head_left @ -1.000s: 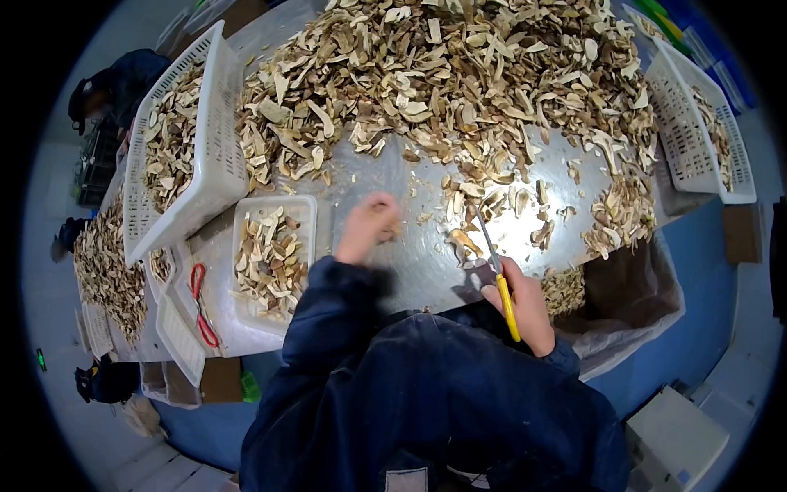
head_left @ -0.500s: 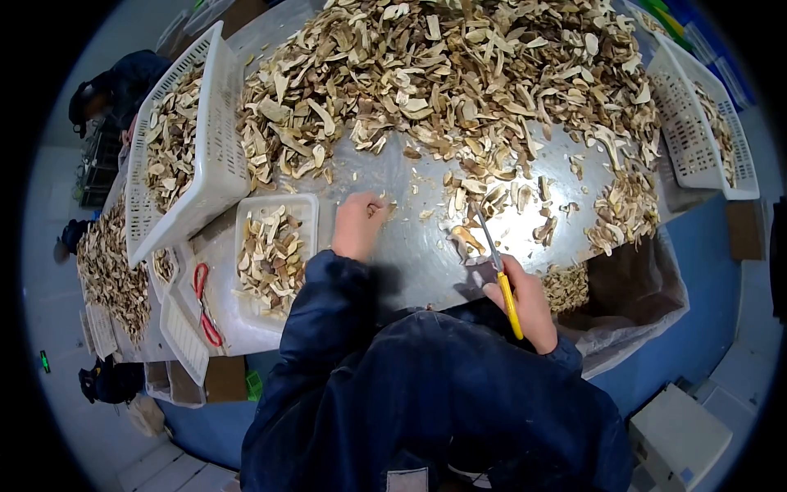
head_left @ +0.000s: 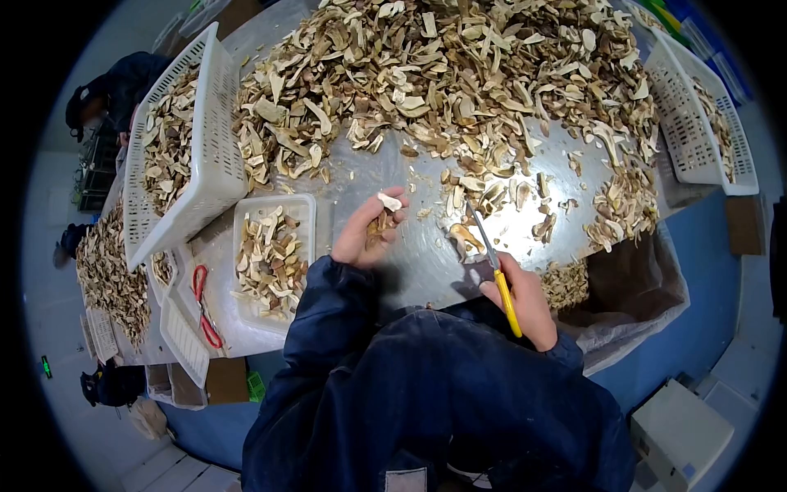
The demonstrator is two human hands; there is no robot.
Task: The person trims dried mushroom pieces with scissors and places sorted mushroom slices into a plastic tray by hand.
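Fingers of the left hand (head_left: 370,230), curled inward half a second ago, have opened to expose a pale slice (head_left: 389,202). Left hand: loosely curved, holding the pale slice at the fingertips, with browner pieces (head_left: 380,225) below it; raised over the metal table (head_left: 426,266), between the tray (head_left: 314,225) and the loose slices (head_left: 492,197). Right hand (head_left: 529,305): closed around the yellow handle (head_left: 508,303) of a tool; the slender metal end (head_left: 482,234) points away from the body, among the loose slices near the table's front edge. Whether the tool's tips are apart cannot be told. Main pile (head_left: 426,74): spread across the far side of the table. Tray: left of the left hand, partly filled with slices. Red scissors (head_left: 202,305): on the table, left of the tray. Left basket (head_left: 215,123): tilted, beyond the tray, containing slices. Right basket (head_left: 684,135): at the table's right end, also containing slices.
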